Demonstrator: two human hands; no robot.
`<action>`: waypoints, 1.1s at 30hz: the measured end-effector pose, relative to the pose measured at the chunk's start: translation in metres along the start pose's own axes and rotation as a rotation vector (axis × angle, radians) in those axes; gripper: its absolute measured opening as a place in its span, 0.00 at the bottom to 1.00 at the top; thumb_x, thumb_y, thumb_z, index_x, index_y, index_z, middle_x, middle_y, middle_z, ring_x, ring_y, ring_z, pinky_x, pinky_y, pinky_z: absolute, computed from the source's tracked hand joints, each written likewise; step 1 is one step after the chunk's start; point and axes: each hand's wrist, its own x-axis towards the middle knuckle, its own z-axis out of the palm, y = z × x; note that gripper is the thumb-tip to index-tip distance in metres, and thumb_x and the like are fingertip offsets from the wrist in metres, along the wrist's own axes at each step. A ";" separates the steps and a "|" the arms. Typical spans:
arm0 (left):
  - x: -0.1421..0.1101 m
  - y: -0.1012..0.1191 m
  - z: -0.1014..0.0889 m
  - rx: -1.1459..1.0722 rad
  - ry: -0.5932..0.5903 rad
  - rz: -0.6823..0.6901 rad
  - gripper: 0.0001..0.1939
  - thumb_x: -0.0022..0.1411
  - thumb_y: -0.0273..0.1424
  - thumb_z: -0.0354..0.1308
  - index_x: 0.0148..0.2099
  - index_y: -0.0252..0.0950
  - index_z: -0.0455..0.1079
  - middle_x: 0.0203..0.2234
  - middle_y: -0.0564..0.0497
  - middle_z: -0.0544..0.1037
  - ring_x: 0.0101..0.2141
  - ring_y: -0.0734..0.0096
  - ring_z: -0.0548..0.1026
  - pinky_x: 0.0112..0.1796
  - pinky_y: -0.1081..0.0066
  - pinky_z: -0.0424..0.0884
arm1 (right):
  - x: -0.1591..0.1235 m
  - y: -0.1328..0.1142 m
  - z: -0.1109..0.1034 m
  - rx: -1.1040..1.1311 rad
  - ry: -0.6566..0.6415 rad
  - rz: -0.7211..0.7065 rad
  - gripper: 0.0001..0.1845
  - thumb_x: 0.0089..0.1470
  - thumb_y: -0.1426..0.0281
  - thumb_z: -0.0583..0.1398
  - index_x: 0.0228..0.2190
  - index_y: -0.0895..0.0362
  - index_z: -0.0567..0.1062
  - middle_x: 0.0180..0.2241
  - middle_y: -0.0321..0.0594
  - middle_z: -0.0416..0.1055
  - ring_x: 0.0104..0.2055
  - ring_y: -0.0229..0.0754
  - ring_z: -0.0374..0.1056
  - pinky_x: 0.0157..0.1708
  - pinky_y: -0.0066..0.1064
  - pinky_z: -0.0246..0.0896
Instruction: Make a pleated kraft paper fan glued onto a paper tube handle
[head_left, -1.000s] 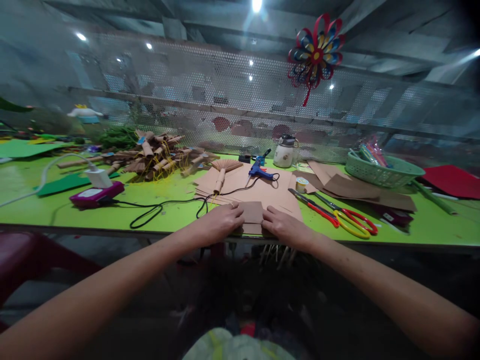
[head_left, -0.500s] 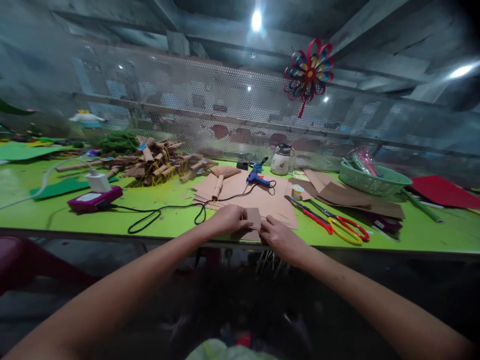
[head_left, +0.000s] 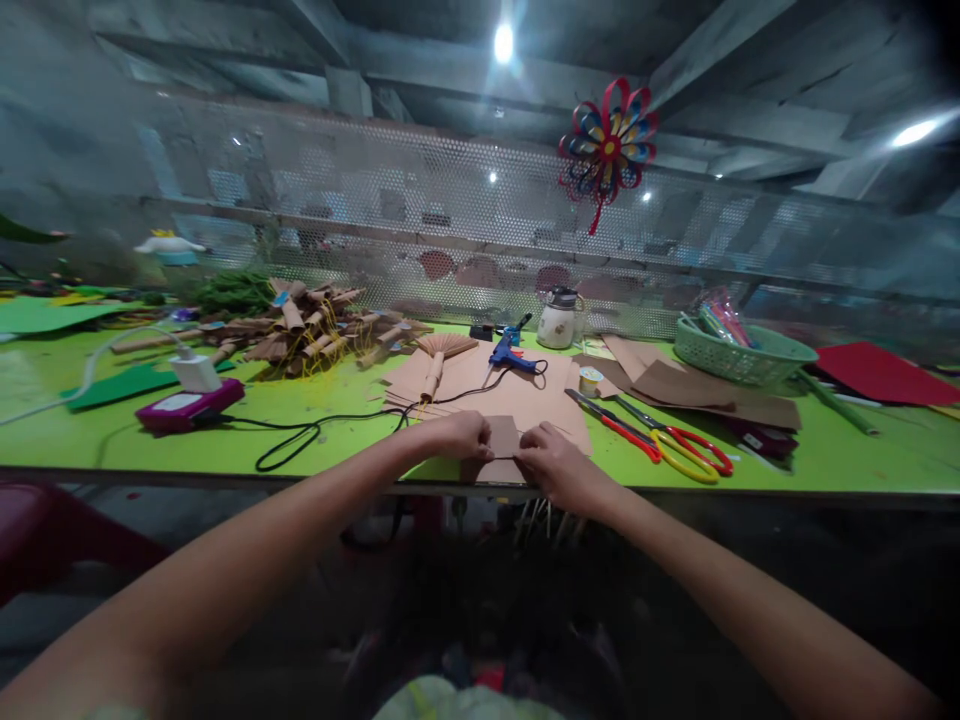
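Observation:
A small piece of brown paper (head_left: 503, 437) is held between my hands at the table's front edge. My left hand (head_left: 466, 437) pinches its left side, and my right hand (head_left: 551, 462) grips its right side with fingers curled. Underneath lie larger sheets of tan paper (head_left: 551, 395). On those sheets, just beyond my hands, rest a blue glue gun (head_left: 512, 357) and a pleated paper fan with a rolled handle (head_left: 435, 365). Two pairs of scissors, one red-handled (head_left: 626, 436) and one with yellow and red handles (head_left: 686, 448), lie right of my right hand.
A black cord runs from a purple power strip (head_left: 191, 404) at left toward the glue gun. Behind it is a pile of rolled paper pieces (head_left: 315, 325). A bottle (head_left: 558, 320), a small cup (head_left: 590, 380), brown sheets (head_left: 682, 388) and a green basket (head_left: 742, 355) stand farther right.
My head view has shifted slightly. Both hands stay at the small brown paper; the paper was tilted half a second ago and now lies straighter, with the fingers moved along its edges.

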 end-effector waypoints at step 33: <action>-0.048 -0.007 -0.037 0.291 0.439 0.413 0.08 0.61 0.24 0.51 0.33 0.34 0.71 0.29 0.49 0.69 0.32 0.69 0.66 0.34 0.72 0.61 | 0.044 0.019 -0.044 -0.022 -0.098 -0.092 0.12 0.53 0.82 0.53 0.34 0.61 0.74 0.30 0.41 0.66 0.31 0.37 0.60 0.30 0.26 0.53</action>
